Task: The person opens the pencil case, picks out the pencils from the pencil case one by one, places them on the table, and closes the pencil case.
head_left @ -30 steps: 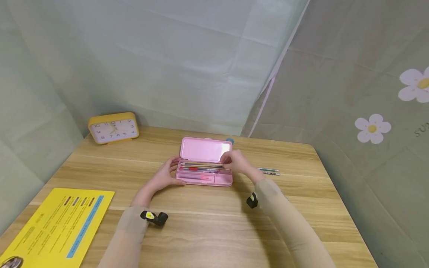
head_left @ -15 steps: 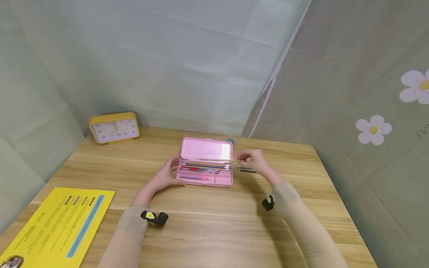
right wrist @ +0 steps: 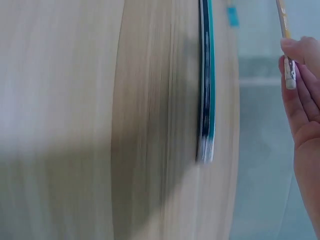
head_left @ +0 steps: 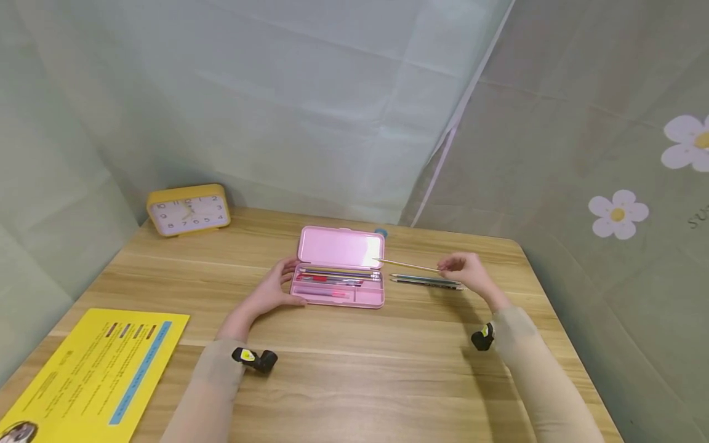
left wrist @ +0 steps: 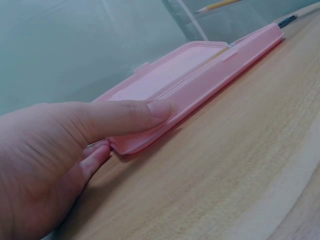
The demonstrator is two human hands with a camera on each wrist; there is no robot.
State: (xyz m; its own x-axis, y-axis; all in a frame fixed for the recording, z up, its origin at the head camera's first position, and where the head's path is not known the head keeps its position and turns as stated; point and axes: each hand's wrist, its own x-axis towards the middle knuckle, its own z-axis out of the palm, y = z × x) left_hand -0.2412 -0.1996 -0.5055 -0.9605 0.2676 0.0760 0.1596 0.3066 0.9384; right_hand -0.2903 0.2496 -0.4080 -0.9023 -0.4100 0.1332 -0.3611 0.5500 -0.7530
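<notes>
A pink pencil case [head_left: 368, 298] lies with its lid [head_left: 332, 246] raised; several pencils [head_left: 338, 273], a red-gripped pen [head_left: 318, 279] and a pink pen [head_left: 327, 293] are inside. My left hand [head_left: 267, 292] holds the case's left end, its thumb [left wrist: 130, 116] along the front wall in the left wrist view. To the right, my right hand [head_left: 468, 272] pinches a yellow pencil [head_left: 411, 265] near its eraser end, above the table. Its sharpened tip points left toward the case. Below that hand, dark and teal pencils [head_left: 423, 281] lie side by side on the table.
A yellow alarm clock [head_left: 188, 211] stands at the back left. On the left front lies a yellow printed sheet or booklet [head_left: 94, 369]. A small blue object [head_left: 380, 232] sits behind the case. Curtains rise behind the wooden table [head_left: 343, 381].
My right hand has lifted the yellow pencil out of the case and carried it right, over the pencils on the table. My left hand stays on the case.
</notes>
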